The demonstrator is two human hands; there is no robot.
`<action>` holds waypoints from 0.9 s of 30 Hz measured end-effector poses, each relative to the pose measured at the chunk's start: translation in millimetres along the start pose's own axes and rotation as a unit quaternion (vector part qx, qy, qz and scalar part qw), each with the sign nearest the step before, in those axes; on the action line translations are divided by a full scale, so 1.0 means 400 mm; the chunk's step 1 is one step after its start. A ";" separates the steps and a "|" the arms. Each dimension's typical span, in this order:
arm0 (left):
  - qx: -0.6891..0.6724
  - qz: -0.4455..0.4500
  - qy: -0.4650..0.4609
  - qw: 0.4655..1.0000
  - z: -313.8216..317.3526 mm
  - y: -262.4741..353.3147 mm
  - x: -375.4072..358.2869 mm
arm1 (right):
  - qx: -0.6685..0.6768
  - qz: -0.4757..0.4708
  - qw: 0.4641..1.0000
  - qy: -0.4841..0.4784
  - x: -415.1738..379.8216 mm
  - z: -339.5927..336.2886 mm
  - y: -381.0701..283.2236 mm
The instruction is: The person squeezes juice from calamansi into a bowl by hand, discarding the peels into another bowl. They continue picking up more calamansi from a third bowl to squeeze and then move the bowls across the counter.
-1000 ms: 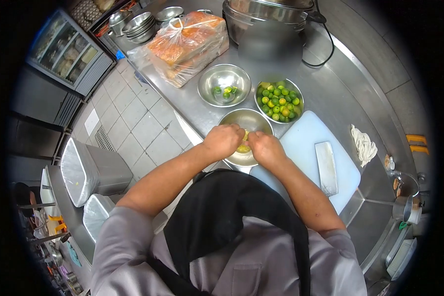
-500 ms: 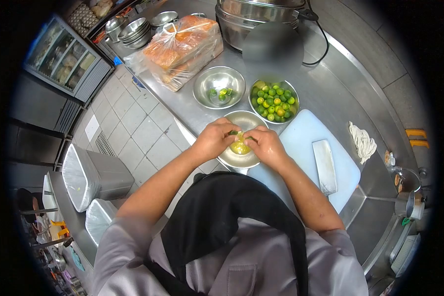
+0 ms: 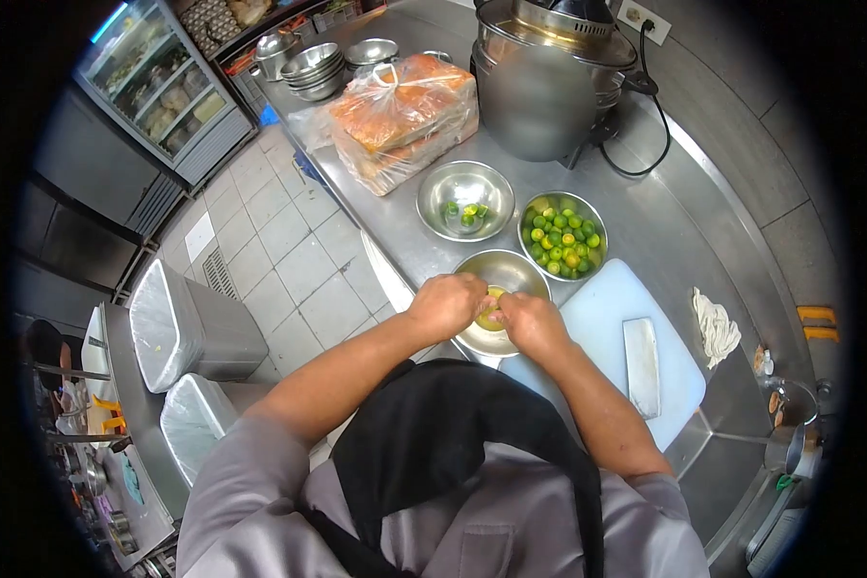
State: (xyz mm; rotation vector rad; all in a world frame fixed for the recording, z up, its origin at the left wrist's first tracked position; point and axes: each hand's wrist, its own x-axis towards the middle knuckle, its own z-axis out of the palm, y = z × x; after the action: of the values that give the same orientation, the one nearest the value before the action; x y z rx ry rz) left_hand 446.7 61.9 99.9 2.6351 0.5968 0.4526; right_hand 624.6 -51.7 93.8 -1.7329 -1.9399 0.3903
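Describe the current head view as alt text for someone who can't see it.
Left hand and right hand meet over a steel bowl with yellow contents. Beyond are a bowl of small green citrus fruits and one holding a few green pieces; a broad blade lies on a pale cutting board.

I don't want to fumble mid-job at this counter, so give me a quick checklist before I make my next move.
- Both hands, left and right, over the near bowl: ok.
- Blade flat on the board, apart from both hands: ok.
- Supply of green fruit in its own bowl: ok, many there.
- Grip on whatever is between the fingertips: cannot tell, the fingers hide it.
- Near bowl free of seeds: cannot tell, the hands cover part of it.
- Cloth right beside the near bowl: not ok, it lies on the counter beyond the board.
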 end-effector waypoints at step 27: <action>-0.064 -0.031 0.012 0.997 0.000 0.025 -0.009 | -0.027 -0.007 0.999 0.046 -0.033 -0.008 -0.007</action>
State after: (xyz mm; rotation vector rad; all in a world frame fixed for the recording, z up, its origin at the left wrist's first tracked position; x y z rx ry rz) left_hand 447.1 51.9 103.5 2.4863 0.6347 0.4887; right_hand 624.9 -65.6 95.4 -1.7383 -1.9132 0.2492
